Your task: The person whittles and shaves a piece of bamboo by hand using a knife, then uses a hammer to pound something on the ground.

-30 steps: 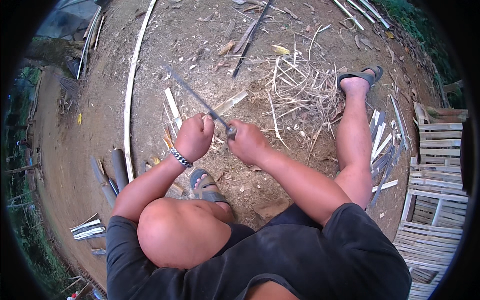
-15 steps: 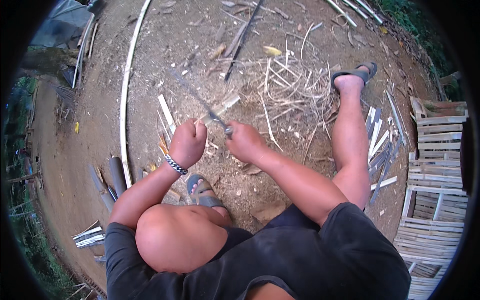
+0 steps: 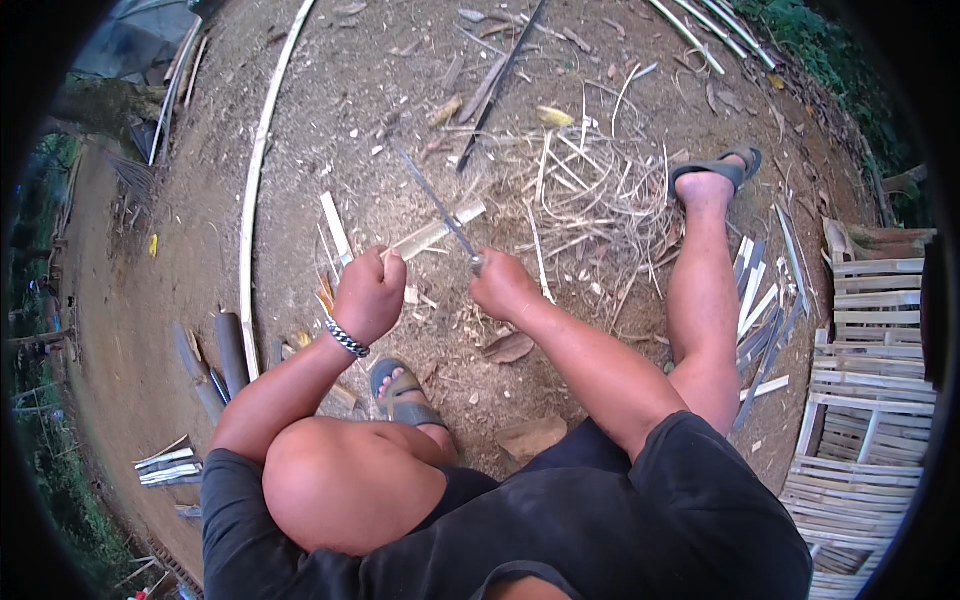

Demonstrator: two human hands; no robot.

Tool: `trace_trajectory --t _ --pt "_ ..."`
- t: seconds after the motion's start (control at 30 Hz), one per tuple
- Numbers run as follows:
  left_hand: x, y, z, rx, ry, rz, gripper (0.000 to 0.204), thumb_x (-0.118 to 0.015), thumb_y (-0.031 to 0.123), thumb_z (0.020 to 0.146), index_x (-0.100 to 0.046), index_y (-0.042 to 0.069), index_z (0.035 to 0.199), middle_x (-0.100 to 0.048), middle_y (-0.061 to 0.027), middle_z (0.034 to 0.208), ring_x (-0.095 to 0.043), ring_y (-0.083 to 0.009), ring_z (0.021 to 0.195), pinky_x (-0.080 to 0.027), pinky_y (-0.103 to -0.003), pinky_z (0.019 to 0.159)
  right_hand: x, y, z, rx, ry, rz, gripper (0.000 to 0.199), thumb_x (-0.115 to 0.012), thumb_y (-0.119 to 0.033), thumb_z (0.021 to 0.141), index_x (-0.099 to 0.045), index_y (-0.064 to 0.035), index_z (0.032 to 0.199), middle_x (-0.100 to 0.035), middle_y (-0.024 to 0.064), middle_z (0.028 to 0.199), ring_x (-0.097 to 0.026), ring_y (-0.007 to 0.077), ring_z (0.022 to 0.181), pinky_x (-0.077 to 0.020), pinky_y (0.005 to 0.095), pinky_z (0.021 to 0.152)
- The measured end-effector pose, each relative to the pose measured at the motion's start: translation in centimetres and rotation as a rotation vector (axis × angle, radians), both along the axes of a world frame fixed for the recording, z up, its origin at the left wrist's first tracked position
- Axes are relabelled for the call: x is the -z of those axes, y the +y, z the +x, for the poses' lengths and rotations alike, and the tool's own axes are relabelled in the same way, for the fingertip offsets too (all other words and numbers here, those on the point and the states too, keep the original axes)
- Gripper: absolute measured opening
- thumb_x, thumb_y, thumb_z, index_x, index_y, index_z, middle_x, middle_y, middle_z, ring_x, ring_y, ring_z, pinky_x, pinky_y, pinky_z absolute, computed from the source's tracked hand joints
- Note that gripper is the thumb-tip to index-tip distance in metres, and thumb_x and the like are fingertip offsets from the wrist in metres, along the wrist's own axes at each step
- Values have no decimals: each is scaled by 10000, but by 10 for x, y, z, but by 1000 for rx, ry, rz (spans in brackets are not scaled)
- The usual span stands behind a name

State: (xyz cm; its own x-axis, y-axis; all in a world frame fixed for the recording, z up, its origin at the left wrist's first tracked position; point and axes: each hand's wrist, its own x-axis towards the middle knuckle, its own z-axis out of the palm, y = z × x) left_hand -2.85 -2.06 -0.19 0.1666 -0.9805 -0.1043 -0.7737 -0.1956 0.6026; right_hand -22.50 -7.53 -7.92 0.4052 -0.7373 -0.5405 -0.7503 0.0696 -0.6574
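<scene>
My left hand point(image 3: 368, 295), with a chain bracelet at the wrist, is closed round the near end of a flat, pale bamboo strip point(image 3: 437, 231). The strip slants away to the upper right, low over the ground. To its right, my right hand point(image 3: 503, 286) grips the handle of a long, thin-bladed knife point(image 3: 434, 198). The blade points up and to the left, crossing over the strip in the picture; whether it touches the strip I cannot tell. My fingers hide most of the knife's handle.
A tangle of thin shavings point(image 3: 600, 195) lies ahead. Split bamboo pieces point(image 3: 752, 285) are heaped beside my outstretched right leg. One long pale pole point(image 3: 262, 150) runs along the left. A slatted bamboo frame point(image 3: 865, 400) stands at the right, and a dark stick point(image 3: 500, 80) lies farther off.
My right hand has moved slightly right with the knife, away from my left hand. The blade, blurred before, now shows sharply. My left hand still holds the strip.
</scene>
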Motion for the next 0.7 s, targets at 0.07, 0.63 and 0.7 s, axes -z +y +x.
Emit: trace_trajectory --t 0.07,0.63,0.7 --pt "2 8 4 -31 46 45 358 -477 246 981 -599 -54 830 -596 -276 661 -610 -453 638 -475 -485 607 -35 16 12 -61 -117 78 228 -625 -104 893 -627 -3 1098 -688 160 845 -693 280 791 -552 442 730" --pt "29 15 18 -42 55 -42 396 -463 243 991 -584 -32 734 -563 -177 574 -573 -297 519 -439 -425 538 47 35 -51 4 223 54 417 -629 -136 869 -599 -54 1276 -698 206 1103 -691 355 1004 -540 462 894" --pt "15 6 11 -35 46 -62 401 -467 250 992 -584 -32 732 -570 -182 583 -580 -304 531 -444 -427 548 33 43 -49 -31 165 -59 411 -636 -158 858 -614 -38 1250 -711 206 1036 -696 361 975 -545 478 858"
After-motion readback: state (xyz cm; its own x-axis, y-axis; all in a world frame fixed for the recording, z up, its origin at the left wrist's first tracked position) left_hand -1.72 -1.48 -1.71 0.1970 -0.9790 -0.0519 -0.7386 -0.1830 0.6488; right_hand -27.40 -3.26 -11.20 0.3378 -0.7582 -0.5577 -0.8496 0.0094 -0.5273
